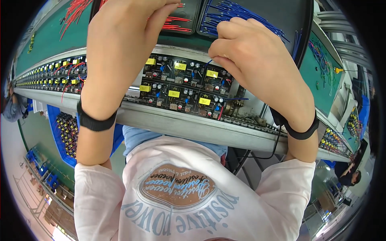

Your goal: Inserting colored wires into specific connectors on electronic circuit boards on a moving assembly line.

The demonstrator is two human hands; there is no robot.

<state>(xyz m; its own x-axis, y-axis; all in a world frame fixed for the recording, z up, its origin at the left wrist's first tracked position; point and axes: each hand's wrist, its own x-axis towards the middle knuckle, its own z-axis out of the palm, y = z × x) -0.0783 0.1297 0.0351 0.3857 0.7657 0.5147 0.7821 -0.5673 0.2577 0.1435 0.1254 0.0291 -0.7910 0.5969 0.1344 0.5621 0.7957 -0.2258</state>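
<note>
My right hand (253,50) is closed in a pinch over the far row of the circuit boards. A short blue wire (209,62) shows at its fingertips, close to a board. At the top edge, my left hand (120,28) reaches over the tray of red wires (177,24), thumb and finger closed at the tip of a red wire (182,5); the view cuts off part of this hand. Beneath both hands, black circuit boards (173,84) with yellow blocks and blue discs sit in two rows on a conveyor. Another blue wire (239,99) sticks out from the near row's right end.
A tray of blue wires (225,16) lies beyond my right hand. Loose red wires (74,16) lie on the green bench at far left. A metal rail (181,124) runs along the near side. A blue bin (54,124) holds boards below left. A black cord (277,140) hangs from my right wrist.
</note>
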